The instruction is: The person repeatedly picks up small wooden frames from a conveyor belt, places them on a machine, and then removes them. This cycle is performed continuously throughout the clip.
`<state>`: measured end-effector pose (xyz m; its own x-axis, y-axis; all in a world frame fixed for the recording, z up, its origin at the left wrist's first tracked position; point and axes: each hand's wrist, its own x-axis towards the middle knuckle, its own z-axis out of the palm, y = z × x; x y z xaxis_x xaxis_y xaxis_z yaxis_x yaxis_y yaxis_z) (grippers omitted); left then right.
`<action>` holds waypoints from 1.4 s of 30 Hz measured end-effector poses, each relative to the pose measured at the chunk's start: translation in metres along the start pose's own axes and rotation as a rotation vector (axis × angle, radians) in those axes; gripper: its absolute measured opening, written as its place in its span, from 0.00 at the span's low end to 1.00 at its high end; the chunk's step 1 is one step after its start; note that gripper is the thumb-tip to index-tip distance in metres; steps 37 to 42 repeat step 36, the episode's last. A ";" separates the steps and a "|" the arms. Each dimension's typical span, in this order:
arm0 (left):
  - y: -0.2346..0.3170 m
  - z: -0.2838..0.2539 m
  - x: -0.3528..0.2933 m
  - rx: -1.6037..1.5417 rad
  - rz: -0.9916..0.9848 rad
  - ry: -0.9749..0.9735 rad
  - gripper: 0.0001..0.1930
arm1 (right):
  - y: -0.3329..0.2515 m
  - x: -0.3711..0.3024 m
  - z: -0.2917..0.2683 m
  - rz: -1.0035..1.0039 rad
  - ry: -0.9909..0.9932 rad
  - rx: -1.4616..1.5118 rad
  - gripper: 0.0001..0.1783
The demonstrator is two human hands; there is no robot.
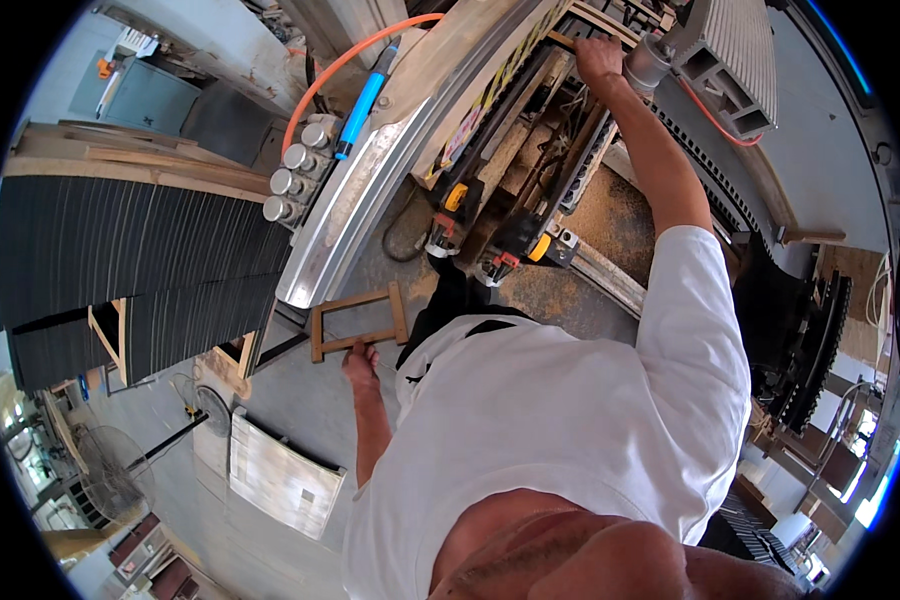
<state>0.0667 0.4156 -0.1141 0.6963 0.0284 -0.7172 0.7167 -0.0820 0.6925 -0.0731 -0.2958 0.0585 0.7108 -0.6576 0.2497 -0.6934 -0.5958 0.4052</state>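
Note:
My left hand (361,364) is low at the left, its fingers closed around the near rail of a small rectangular wooden frame (399,312) above the floor. Stretched far forward, my right hand (598,62) rests at the far end of a long machine bed. Its fingers curl over a light wooden strip (562,41), partly hidden beneath them. Just right of that hand stands a grey metal cylinder (648,62). Rails (510,160) and cables run lengthwise through the bed, with sawdust (610,225) beside them.
A metal-edged machine beam (340,210) bears a blue tube (367,100) and several silver cylinders (292,184). Dark stacked strips (140,250) stand at left. Red and yellow clamp parts (505,262) sit by my legs. A ribbed aluminium profile (732,70) juts in at upper right. Behind are fans (110,470).

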 end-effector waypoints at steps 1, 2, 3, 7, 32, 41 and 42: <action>-0.002 -0.006 -0.002 -0.005 -0.005 0.024 0.05 | -0.003 -0.002 -0.003 0.003 -0.020 0.012 0.10; -0.003 -0.010 -0.001 -0.011 -0.007 0.043 0.06 | -0.004 -0.001 -0.006 0.011 -0.035 0.023 0.10; -0.004 -0.016 -0.001 -0.013 -0.005 0.038 0.06 | -0.005 -0.001 -0.008 0.018 -0.051 0.033 0.10; -0.001 -0.044 0.000 -0.035 0.027 -0.001 0.06 | 0.006 0.001 0.002 0.078 -0.026 0.084 0.10; 0.167 -0.421 0.175 -0.010 0.329 0.190 0.20 | -0.399 -0.346 -0.250 -0.407 -0.707 1.124 0.16; 0.197 -0.410 0.267 -0.027 0.334 0.112 0.20 | -0.411 -0.419 -0.146 -0.398 -0.901 0.897 0.23; 0.197 -0.410 0.267 -0.027 0.334 0.112 0.20 | -0.411 -0.419 -0.146 -0.398 -0.901 0.897 0.23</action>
